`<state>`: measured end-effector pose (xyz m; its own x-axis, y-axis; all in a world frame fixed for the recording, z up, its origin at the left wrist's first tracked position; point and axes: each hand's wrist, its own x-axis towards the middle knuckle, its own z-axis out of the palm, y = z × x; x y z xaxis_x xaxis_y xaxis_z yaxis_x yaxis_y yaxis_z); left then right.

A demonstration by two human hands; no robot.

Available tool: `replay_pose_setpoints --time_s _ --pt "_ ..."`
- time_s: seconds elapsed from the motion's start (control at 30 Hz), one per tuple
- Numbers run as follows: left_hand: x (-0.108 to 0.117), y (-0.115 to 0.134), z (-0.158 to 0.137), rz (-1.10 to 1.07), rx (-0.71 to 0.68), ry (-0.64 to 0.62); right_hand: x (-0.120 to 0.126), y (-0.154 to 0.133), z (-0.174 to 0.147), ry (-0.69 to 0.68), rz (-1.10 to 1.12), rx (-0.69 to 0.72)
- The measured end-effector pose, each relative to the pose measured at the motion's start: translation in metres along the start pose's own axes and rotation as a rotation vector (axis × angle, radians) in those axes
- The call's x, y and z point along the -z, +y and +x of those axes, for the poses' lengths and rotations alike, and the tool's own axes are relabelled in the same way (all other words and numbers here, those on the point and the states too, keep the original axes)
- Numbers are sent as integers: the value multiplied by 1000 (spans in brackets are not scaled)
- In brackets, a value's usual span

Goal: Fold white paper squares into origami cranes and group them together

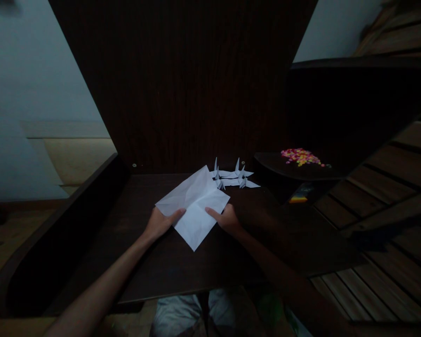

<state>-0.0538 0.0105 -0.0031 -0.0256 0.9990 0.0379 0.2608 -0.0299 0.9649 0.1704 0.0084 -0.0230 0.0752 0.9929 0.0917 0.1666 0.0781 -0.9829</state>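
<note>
Head view shows my left hand pinching the near-left edge of the white paper sheet, thumb on top. The sheet lies creased and partly lifted in the middle of the dark table. My right hand grips its right edge the same way. To fold cleanly I judge both thumbs should press flat and keep the edges aligned. Both forearms reach forward, wrists low. Folded paper cranes sit just behind.

Paper sheet: white, creased, partly folded, one corner pointing near; lies at centre of dark desk, lifted slightly at far left edge, gripped at both sides.
</note>
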Motion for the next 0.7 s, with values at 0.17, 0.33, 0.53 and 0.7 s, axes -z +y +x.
replay_pose_setpoints --time_s 0.17,0.33,0.53,0.7 --pt "1 -3 3 -67 47 46 -2 -2 4 36 109 -76" --pt "5 -5 10 -102 87 119 -2 1 10 38 178 -93" --pt "16 3 13 -38 -77 242 -2 -1 9 86 179 -125" --pt "23 7 14 -34 -3 68 1 -5 10 154 267 -213"
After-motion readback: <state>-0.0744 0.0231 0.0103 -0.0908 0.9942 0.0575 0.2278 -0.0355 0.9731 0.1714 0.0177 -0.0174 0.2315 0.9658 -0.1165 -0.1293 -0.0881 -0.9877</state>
